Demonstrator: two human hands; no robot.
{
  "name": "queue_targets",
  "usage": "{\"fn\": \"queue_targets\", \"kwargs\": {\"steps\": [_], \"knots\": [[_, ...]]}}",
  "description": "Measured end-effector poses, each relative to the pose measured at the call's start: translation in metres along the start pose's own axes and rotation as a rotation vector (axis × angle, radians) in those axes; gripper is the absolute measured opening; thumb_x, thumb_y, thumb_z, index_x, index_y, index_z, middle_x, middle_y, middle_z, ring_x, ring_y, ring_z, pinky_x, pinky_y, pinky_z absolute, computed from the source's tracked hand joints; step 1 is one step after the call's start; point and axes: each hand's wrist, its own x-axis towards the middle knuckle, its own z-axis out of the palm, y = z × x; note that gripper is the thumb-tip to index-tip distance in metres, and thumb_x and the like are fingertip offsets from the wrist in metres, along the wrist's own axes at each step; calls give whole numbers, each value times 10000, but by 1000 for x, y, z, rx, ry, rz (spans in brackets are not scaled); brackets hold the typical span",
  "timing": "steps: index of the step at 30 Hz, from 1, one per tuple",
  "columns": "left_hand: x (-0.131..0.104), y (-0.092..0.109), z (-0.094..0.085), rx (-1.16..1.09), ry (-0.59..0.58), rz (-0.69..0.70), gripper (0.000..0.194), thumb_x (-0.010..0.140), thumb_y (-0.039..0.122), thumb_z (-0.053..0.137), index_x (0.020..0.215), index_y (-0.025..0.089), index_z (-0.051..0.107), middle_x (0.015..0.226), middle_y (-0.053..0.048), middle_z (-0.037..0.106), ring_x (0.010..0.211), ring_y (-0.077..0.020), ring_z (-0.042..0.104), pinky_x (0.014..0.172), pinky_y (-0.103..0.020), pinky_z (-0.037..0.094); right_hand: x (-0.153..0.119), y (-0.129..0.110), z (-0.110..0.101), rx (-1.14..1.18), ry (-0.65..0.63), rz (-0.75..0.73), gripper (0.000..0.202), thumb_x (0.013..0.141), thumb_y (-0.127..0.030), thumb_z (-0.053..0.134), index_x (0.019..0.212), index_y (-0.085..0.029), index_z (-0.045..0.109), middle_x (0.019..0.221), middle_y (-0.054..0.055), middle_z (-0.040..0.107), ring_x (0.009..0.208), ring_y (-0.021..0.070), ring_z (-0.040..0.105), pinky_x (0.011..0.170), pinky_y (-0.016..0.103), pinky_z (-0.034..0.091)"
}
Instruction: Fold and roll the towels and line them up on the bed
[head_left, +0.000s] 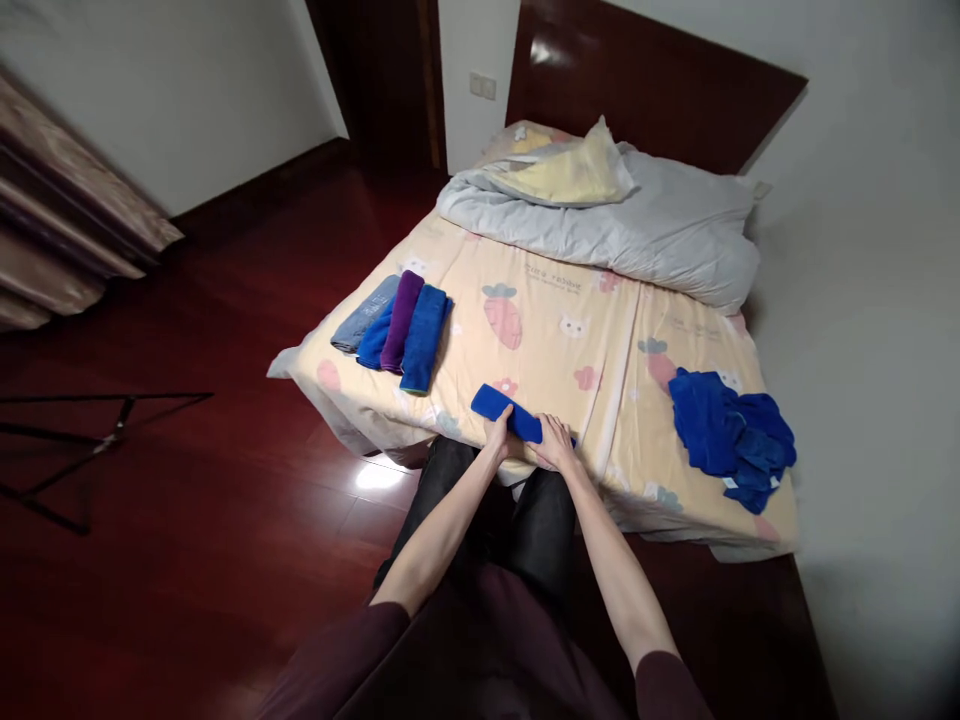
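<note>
A blue cloth, folded into a narrow strip, lies at the front edge of the bed. My left hand grips it near its middle, thumb on top. Closer to its right end, my right hand has its fingers wrapped over it. To the left lie several folded cloths side by side: a grey-blue one, a purple one and blue ones. A crumpled blue heap of cloth rests on the right part of the bed.
A grey quilt and a yellow pillow are at the head of the bed. Black tripod legs stand on the floor at left, below a curtain. A wall borders the bed at right.
</note>
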Motion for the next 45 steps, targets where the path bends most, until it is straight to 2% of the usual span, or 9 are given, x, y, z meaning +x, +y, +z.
{"fn": "queue_targets", "kwargs": {"steps": [3,7,12,16,20,24,29,37,45], "knots": [[5,25,11,52,-112,146,427,686,213,931,1016,176,662,942,-35,747,929,-191,721,948,-329,564,7,-12,-4,103,61,7,677,827,-252,809,1442,-238,529,1424,132,656,1362,314,598,1128,492,456],[7,74,20,264,-365,341,538,678,337,948,1101,163,665,1067,-97,759,1005,-232,720,966,-369,571,30,-42,-8,237,169,73,841,790,-268,837,1535,-239,448,1368,147,676,1318,335,639,1104,505,503],[10,149,30,608,-617,593,622,694,381,936,1208,151,671,1120,-126,765,1040,-289,722,956,-430,597,71,-93,-5,365,224,114,598,754,-358,874,1274,-190,632,1152,131,714,1074,316,727,938,432,597],[23,204,27,804,-728,797,643,692,324,912,1258,139,668,1198,-129,756,1124,-327,710,1031,-468,575,109,-132,-1,493,259,84,484,747,-445,886,1098,-192,668,1016,98,742,919,292,733,859,446,625],[42,241,10,905,-697,905,592,752,384,872,1245,129,668,1211,-129,746,1176,-341,694,1102,-489,535,137,-166,3,619,255,34,488,725,-430,916,1091,-191,701,961,93,768,909,307,746,832,447,633],[62,254,-11,920,-627,948,650,778,474,849,1302,145,650,1268,-136,722,1215,-348,679,1115,-500,522,151,-186,6,681,174,-21,491,739,-387,887,1155,-186,720,1022,79,786,944,290,757,862,417,633],[71,256,-25,948,-590,917,684,777,536,853,1301,155,636,1232,-128,726,1169,-324,685,1092,-488,534,156,-193,9,781,102,-32,519,750,-359,854,1210,-151,737,1143,98,796,1035,273,747,932,392,622],[62,264,-20,853,-625,907,658,750,590,887,1205,172,660,1141,-93,724,1145,-303,688,1091,-455,533,157,-193,8,802,97,-52,498,750,-219,849,1234,-153,750,1202,94,796,1059,259,729,1002,403,585],[67,264,-14,749,-659,869,680,742,670,882,1167,188,661,1119,-83,705,1161,-300,688,1079,-449,547,159,-188,16,809,116,-79,500,731,-239,867,1211,-152,755,1180,91,804,1041,256,726,974,393,591]]}}
